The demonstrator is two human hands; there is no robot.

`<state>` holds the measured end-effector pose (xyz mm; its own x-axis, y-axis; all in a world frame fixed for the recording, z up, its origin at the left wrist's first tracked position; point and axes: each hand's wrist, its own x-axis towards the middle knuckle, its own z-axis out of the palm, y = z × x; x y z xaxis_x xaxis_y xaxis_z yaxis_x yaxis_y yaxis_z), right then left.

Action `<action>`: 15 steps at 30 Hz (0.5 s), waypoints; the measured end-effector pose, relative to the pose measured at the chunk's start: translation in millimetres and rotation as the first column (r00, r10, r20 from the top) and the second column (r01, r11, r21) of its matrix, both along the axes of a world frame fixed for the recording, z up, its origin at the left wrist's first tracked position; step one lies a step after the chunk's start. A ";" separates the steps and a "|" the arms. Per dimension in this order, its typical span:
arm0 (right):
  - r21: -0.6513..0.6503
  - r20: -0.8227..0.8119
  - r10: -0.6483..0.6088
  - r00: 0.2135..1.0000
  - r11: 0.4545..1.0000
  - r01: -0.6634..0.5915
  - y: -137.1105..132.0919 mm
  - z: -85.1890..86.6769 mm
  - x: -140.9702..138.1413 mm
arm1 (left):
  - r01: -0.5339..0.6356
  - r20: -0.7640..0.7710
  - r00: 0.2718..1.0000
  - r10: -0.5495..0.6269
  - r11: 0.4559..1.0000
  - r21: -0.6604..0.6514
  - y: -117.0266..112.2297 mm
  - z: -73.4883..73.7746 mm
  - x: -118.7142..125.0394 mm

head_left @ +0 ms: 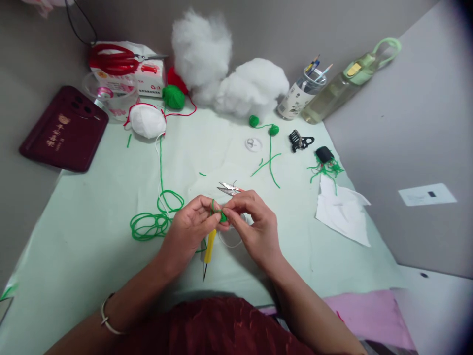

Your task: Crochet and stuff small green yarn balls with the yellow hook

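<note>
My left hand [192, 228] and my right hand [254, 222] meet over the middle of the pale green table sheet [92, 207]. Between their pinched fingertips is a small green crocheted piece [221, 215]. The left hand also grips a yellow-handled crochet hook [209, 245], its dark tip pointing down toward me. Green yarn [155, 222] runs from the piece into loose coils to the left. Small metal thread snips [229, 188] lie just beyond my fingers.
White stuffing [229, 74] is piled at the back, with a green yarn ball [173, 96], red scissors [114, 60] on a box, a dark red phone [64, 128], a pen jar [301, 93], a bottle [347, 81], white paper [342, 209] and yarn scraps [327, 167].
</note>
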<state>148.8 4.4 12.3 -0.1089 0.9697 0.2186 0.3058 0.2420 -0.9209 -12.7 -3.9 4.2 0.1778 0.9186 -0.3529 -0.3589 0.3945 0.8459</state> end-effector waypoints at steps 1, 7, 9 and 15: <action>-0.038 -0.019 0.002 1.000 0.999 -0.003 0.5 0.5 0.0 | -0.003 -0.002 1.000 0.003 1.000 0.004 0.0 0.2 0.3; -0.262 -0.184 -0.031 0.983 0.965 -0.019 5.4 3.4 2.1 | -0.030 0.002 1.000 0.030 1.000 -0.007 -0.2 1.3 2.6; -0.304 -0.225 -0.031 0.974 0.952 -0.039 7.0 3.7 2.9 | -0.022 0.005 1.000 0.022 1.000 0.000 -0.2 1.4 2.9; -0.322 -0.271 -0.018 0.962 0.944 -0.073 7.2 2.0 3.7 | -0.025 0.024 0.999 0.025 1.000 -0.004 -0.4 0.5 3.2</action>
